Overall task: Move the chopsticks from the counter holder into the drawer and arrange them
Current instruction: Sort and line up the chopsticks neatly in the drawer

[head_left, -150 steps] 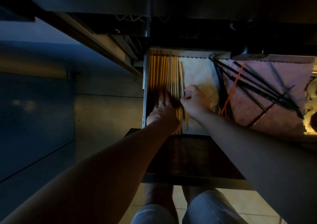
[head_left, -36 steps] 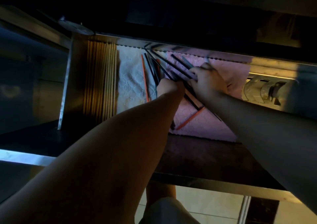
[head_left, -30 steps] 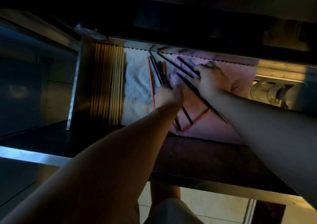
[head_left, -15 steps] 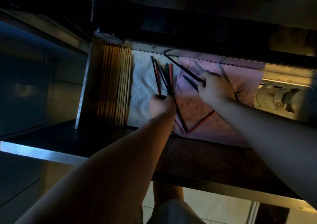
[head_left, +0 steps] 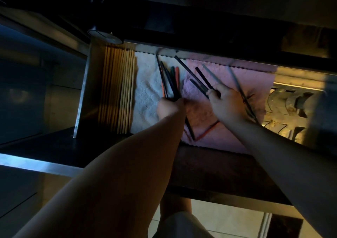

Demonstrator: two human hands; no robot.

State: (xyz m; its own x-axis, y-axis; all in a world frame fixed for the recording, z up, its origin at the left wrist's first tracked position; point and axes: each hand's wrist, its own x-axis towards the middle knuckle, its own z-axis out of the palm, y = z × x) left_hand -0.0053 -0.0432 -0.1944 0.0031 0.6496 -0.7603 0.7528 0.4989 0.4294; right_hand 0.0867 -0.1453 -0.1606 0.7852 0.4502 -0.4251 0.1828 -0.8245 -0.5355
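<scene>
Matt wooden chopsticks (head_left: 118, 92) against the shiny metal drawer wall (head_left: 84, 92); right of them, rough embossed white towel (head_left: 145, 95), then pink cloth (head_left: 255, 81).

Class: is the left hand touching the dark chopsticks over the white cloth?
Touching. The head view shows the left hand gripping the dark chopsticks, their near ends running into its grip.

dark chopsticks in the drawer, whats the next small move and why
Probably swing the angled dark chopsticks in the right hand round to join the bundle the left hand grips. That bundle lies roughly parallel to the wooden chopsticks at the left side of the drawer, while the right hand's ones point diagonally across the pink cloth.
</scene>
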